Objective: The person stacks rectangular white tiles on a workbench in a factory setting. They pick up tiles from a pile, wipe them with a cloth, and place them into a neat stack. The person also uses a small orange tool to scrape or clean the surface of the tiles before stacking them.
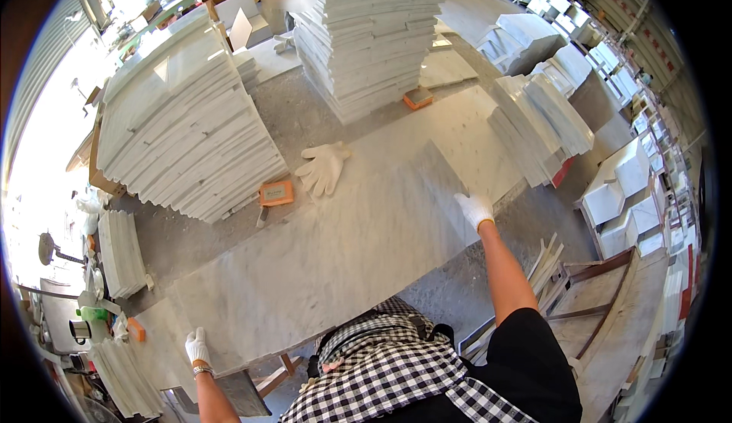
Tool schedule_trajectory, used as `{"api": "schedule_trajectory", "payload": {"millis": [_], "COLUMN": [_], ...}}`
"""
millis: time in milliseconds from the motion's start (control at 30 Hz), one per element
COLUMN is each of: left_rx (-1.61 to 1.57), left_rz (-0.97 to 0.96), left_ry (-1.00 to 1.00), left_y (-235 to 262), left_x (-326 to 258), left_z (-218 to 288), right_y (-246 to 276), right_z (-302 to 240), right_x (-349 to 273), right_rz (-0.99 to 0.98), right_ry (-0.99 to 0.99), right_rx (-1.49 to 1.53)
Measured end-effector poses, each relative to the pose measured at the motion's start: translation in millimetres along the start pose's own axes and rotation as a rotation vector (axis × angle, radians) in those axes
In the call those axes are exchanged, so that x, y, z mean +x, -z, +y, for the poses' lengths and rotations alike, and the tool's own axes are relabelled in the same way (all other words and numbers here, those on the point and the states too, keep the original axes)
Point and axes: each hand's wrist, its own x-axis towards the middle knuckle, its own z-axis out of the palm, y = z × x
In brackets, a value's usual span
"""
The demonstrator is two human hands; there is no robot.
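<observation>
One large, rectangular, grey-veined marble slab (pixel 320 255) lies flat over a paler stone surface (pixel 465 129) in front of the person. The white-gloved left hand (pixel 197 346) is at its left end, the white-gloved right hand (pixel 476 209) at its right edge; whether fingers curl underneath cannot be told. The slab looks already laid down, though with both hands on it, the handling seems unfinished.

I have my right arm (pixel 505 272) stretched forward, the gloved right grip (pixel 476 209) farther ahead; my left forearm (pixel 216 402) sits low in view, gloved left grip (pixel 197 345) pointing forward, both palms hidden.
</observation>
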Motion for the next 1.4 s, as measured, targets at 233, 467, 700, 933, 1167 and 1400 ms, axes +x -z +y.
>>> {"api": "schedule_trajectory", "payload": {"millis": [233,467,700,933,1167,1400], "left_rx": [-0.276,-0.845,-1.044,-0.747,-0.854,-1.018], "left_rz": [0.08,-0.012,-0.429,-0.542,-0.428,-0.28], "left_ry": [-0.16,0.029,0.084,-0.04,-0.2,0.208], "left_y": [6,-23,-137,-146,-109,-44], "left_x": [-10,-50,-88,-110,-93,-68], "left_z": [-15,-26,27,55,26,-5], "right_y": [3,-45,-139,-146,-151,-177], "right_z": [-6,-3,-91,-139,-174,-223], "right_x": [-37,-113,-207,-247,-279,-313], "right_rz": [0.227,-0.16,-0.952,-0.816,-0.964,-0.837], "right_ry": [0.118,0.236,-0.091,0.136,0.373,0.613], "right_rx": [-0.007,0.568,1.228,0.799,0.862,0.603]}}
